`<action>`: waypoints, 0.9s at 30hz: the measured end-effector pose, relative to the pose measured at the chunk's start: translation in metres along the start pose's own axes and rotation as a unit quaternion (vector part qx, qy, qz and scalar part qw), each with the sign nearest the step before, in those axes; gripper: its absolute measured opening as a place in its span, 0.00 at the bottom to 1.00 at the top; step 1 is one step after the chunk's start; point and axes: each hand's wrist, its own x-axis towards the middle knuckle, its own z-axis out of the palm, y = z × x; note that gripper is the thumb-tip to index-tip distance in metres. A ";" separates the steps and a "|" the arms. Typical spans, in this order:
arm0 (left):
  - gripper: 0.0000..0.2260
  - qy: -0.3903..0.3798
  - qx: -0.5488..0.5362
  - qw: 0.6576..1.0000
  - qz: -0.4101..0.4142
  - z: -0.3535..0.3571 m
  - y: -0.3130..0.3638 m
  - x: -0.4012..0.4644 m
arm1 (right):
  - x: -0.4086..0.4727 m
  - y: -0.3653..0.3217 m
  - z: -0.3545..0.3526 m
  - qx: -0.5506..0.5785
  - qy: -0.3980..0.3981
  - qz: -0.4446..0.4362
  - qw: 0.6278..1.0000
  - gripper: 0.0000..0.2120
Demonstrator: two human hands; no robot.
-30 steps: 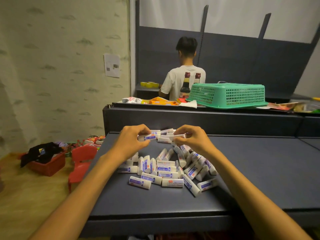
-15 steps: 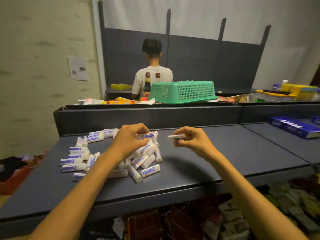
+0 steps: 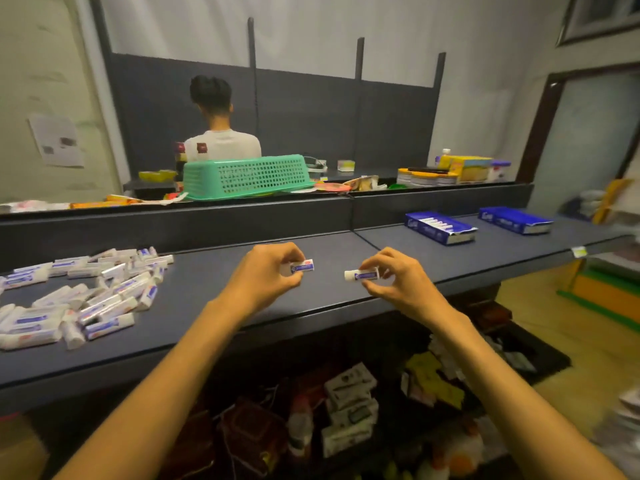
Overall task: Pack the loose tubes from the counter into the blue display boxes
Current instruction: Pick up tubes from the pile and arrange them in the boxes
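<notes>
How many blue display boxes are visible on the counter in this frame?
2. The nearer blue box sits on the counter's right section with white tubes showing inside; the farther blue box lies beyond it to the right, contents unclear. Others may be out of view.

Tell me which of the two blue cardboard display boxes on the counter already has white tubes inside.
The nearer blue cardboard display box, left of the other one. A row of white tubes shows in its open top; the farther box shows none.
</notes>
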 end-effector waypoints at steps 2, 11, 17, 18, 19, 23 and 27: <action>0.08 -0.011 0.004 1.000 0.012 0.025 0.024 0.013 | -0.016 0.022 -0.025 -0.025 -0.002 0.015 1.000 0.11; 0.08 -0.041 0.016 0.997 0.058 0.117 0.105 0.075 | -0.056 0.105 -0.098 -0.107 0.019 0.080 0.991 0.12; 0.10 -0.053 0.016 0.996 0.076 0.180 0.137 0.125 | -0.053 0.180 -0.126 -0.104 0.014 0.098 0.990 0.11; 0.10 -0.055 0.013 0.996 0.076 0.190 0.139 0.135 | -0.051 0.193 -0.129 -0.104 0.015 0.101 0.989 0.11; 0.10 -0.054 0.011 0.996 0.076 0.200 0.141 0.146 | -0.047 0.207 -0.132 -0.104 0.015 0.102 0.989 0.11; 0.10 -0.051 0.007 0.996 0.067 0.237 0.144 0.196 | -0.024 0.261 -0.148 -0.115 0.001 0.109 0.987 0.11; 0.11 -0.045 0.001 0.997 0.063 0.268 0.150 0.237 | 0.000 0.308 -0.164 -0.121 0.006 0.115 0.986 0.12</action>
